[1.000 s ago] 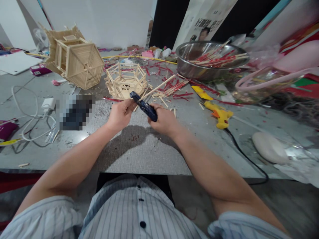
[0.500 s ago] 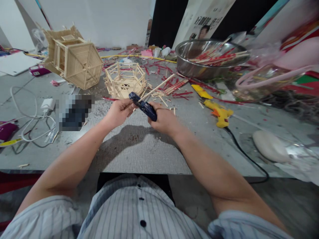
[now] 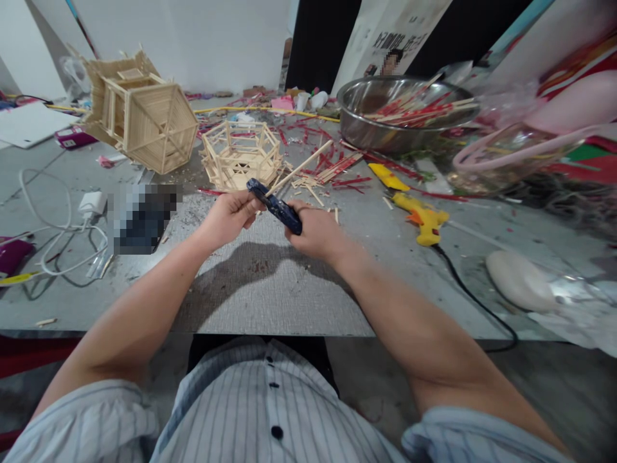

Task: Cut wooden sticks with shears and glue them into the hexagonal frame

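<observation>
My right hand [image 3: 315, 231] is closed around a dark blue hand tool [image 3: 284, 214] that looks like a pair of cutters. A thin wooden stick [image 3: 301, 167] crosses the tool's jaws and slants up to the right. At its lower end, the fingers of my left hand [image 3: 234, 215] pinch the stick; the fingertips partly hide that end. Just beyond my hands stands a small hexagonal frame of wooden sticks [image 3: 241, 154]. A larger hexagonal stick model [image 3: 144, 116] lies on its side at the back left.
On the right are a yellow glue gun [image 3: 427, 222] with a black cord and a steel bowl [image 3: 357, 122] of red-and-wood sticks. Stick scraps [image 3: 313, 190] litter the grey table [image 3: 270, 296]. A blurred dark object [image 3: 142, 222], white cable and charger [image 3: 92, 203] lie left.
The free upper end of the stick has shifted slightly left. Both hands keep their grips in nearly the same place, and the view has drifted a little.
</observation>
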{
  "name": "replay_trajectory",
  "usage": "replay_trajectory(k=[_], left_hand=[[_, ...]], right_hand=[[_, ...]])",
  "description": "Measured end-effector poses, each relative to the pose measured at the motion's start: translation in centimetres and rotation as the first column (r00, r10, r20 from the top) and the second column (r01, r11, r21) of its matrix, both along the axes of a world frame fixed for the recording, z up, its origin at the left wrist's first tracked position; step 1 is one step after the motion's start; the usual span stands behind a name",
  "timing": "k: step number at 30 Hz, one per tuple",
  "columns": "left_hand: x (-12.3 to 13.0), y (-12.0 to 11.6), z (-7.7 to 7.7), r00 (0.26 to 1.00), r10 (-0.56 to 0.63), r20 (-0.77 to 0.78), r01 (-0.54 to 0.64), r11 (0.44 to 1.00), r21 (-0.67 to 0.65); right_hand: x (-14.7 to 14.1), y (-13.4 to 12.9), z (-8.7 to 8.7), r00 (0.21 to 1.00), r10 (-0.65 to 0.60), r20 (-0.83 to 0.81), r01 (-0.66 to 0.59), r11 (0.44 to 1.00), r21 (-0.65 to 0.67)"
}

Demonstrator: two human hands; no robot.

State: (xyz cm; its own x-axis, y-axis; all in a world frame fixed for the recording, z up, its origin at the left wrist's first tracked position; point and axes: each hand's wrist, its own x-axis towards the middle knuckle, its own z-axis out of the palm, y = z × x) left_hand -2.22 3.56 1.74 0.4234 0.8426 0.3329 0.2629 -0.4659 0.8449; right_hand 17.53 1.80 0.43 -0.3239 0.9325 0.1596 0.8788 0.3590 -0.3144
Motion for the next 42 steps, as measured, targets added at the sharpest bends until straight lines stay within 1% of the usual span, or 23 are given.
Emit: replay_trajectory(k=[3,5,7,10,12,15,19,23,27,30,32,38,42], left_hand=[[0.0,0.1,-0.1,1.000,0.007,-0.005,-0.007,1.000,0.024],[0.1,0.1,-0.4,0.999,0.041,-0.016,-0.040,0.998,0.057],[0.2,0.2,-0.8,0.992,0.123,-0.031,-0.119,0.987,0.112],[0.4,0.2,-1.5,0.961,0.275,-0.035,-0.260,0.938,0.230],[0.6,0.2,-1.7,0.951,0.307,-0.023,-0.288,0.913,0.288],[0.8,0.3,-1.7,0.966,0.258,-0.009,-0.244,0.923,0.297],[0.8,0.4,-1.3,0.984,0.176,0.021,-0.176,0.958,0.228],[0.7,0.5,-0.9,0.995,0.036,0.089,-0.046,0.994,0.104],[0.4,0.4,-0.6,0.991,-0.041,0.129,0.047,0.998,-0.042],[0.2,0.3,-0.4,0.991,-0.051,0.127,0.065,0.992,-0.105],[0.2,0.3,-0.4,0.989,-0.054,0.141,0.071,0.990,-0.122],[0.2,0.4,-0.4,0.986,-0.053,0.160,0.071,0.991,-0.113],[0.2,0.3,-0.5,0.994,-0.017,0.110,0.027,0.995,-0.097]], right_hand=[[-0.1,0.0,0.1,0.999,-0.009,0.031,0.009,1.000,0.004],[-0.2,0.0,0.1,0.999,-0.017,0.041,0.017,1.000,0.005],[-0.2,0.1,0.1,0.999,-0.025,0.034,0.025,1.000,0.004],[-0.2,0.2,0.0,0.999,-0.047,0.003,0.047,0.999,0.004],[-0.2,0.2,-0.1,0.998,-0.053,-0.015,0.053,0.999,0.008],[-0.1,0.1,-0.2,0.999,-0.038,-0.026,0.038,0.999,0.010],[0.2,0.1,-0.1,0.999,-0.013,-0.029,0.013,1.000,0.007],[0.3,0.2,-0.2,1.000,0.000,-0.022,0.000,1.000,0.006],[0.3,0.1,-0.2,1.000,0.014,-0.026,-0.014,1.000,0.019],[0.3,0.0,0.0,1.000,0.006,-0.003,-0.006,1.000,0.005],[0.2,0.0,0.1,1.000,0.002,0.014,-0.002,1.000,-0.004],[0.0,-0.1,0.4,1.000,-0.006,0.026,0.007,1.000,-0.020],[-0.2,-0.1,0.3,0.999,-0.019,0.033,0.020,1.000,-0.020]])
